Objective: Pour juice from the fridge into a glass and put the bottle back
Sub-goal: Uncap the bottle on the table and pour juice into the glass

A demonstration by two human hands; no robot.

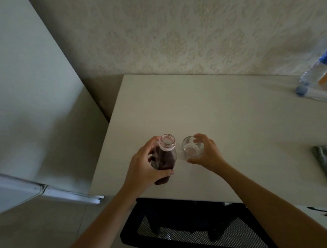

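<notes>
A clear bottle of dark red juice (163, 159) stands upright with its cap off near the front left of the pale table (223, 112). My left hand (142, 165) is wrapped around its body. Just to its right stands a short clear glass (192, 148), which looks empty or nearly so. My right hand (206, 153) cups the glass from the right, fingers curled around its side. The bottle's cap is not in sight.
The white fridge (34, 109) stands to the left of the table. Plastic water bottles (315, 77) lie at the far right. A grey cloth (326, 160) rests at the right edge. A black mesh chair (196, 224) sits below the table's front edge.
</notes>
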